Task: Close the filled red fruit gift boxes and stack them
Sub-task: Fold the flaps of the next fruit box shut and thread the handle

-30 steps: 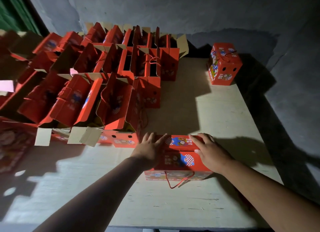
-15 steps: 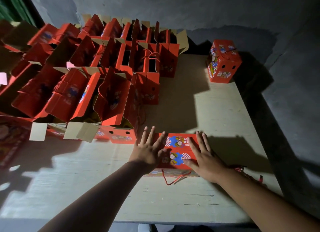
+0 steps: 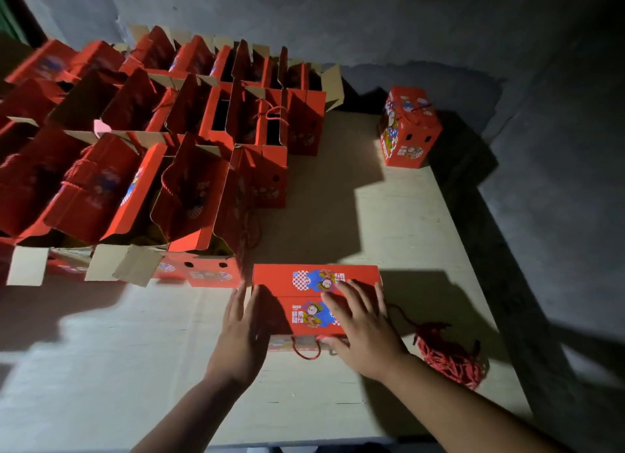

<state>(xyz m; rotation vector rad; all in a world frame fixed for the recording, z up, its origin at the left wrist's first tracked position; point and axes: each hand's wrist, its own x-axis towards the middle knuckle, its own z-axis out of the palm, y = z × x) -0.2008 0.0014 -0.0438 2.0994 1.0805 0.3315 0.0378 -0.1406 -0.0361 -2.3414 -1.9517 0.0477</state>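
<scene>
The near box (image 3: 316,304), stiff cardboard and probably heavy with fruit, is best lifted from its sides, where the left hand (image 3: 240,334) lies with straight fingers while the right hand (image 3: 363,327) presses the lid, fingers spread.

A pale wooden tabletop (image 3: 389,216) stands against a grey wall (image 3: 338,19).

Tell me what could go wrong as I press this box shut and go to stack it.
The red handle cord hangs loose at the near edge of the box under your right hand and may snag. The pile of red cords lies close by your right wrist. The open boxes crowd your left hand; a bump may tip one.
</scene>
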